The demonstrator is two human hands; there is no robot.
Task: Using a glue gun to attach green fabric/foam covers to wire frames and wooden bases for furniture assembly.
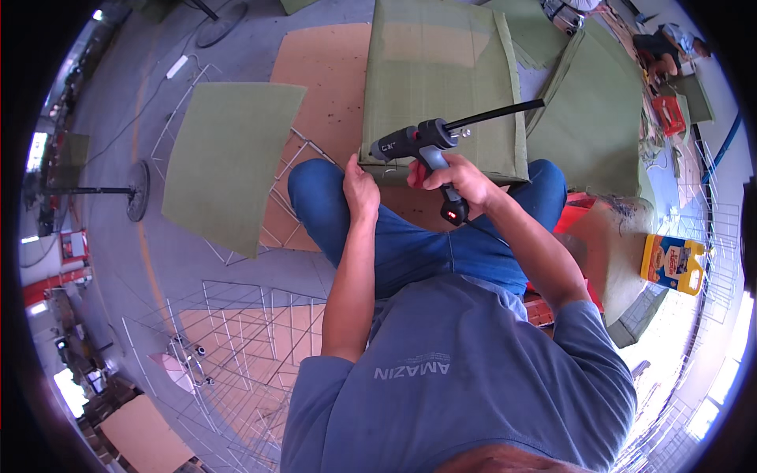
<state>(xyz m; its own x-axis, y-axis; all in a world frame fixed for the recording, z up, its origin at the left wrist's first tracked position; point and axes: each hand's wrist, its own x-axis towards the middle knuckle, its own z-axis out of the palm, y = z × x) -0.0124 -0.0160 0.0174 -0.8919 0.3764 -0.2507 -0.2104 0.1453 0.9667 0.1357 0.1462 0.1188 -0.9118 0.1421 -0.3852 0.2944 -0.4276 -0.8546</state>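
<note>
A green fabric-covered box-like panel (441, 87) lies in front of me, its near edge between my knees. My right hand (461, 183) is wrapped round the handle of a black and grey glue gun (422, 142). A long black glue stick (497, 114) sticks out of the gun's back toward the right. The nozzle points left, close to the panel's near left corner. At that corner my left hand (361, 189) pinches the edge of the green fabric, its fingertips partly hidden.
Left of me a loose green fabric sheet (233, 162) lies over a wire frame. More wire frames (236, 323) stand at lower left. Green panels (591, 118) lean at right, near a yellow and blue container (673, 264). A person (670, 51) works at far right.
</note>
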